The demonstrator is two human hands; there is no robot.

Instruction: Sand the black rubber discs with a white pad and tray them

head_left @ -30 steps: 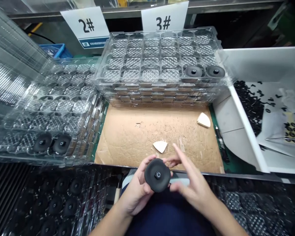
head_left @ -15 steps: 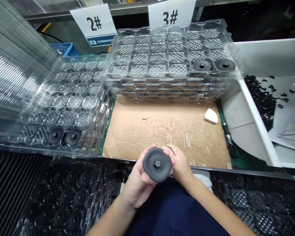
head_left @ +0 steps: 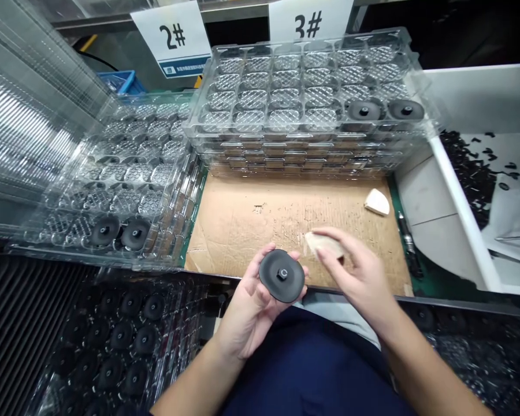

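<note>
Left hand (head_left: 257, 306): curled round a black disc (head_left: 281, 283).
Right hand (head_left: 359, 268): gripping a white wedge (head_left: 325, 244), right of the disc.
Cardboard (head_left: 234, 237): second wedge (head_left: 377, 202) at far right.

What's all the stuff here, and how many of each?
cardboard: 1, brown, centre
held disc: 1, black, lower middle
wedges: 2, white, one held, one on cardboard
back tray stack: 1, clear, behind cardboard
left tray stack: 1, clear, left
discs in stacks: 4, black, two per nearest row
trays of black discs: count unclear, clear, bottom left
shadowed trays: count unclear, clear, bottom right
white bin: 1, white, right
small parts: many, black, in bin
pen-like tool: 1, black and silver, right of cardboard
paper signs: 2, white, back
blue box: 1, blue, back left
garment: 1, dark blue, bottom
left hand: 1, bare, holding disc
right hand: 1, bare, holding wedge
</note>
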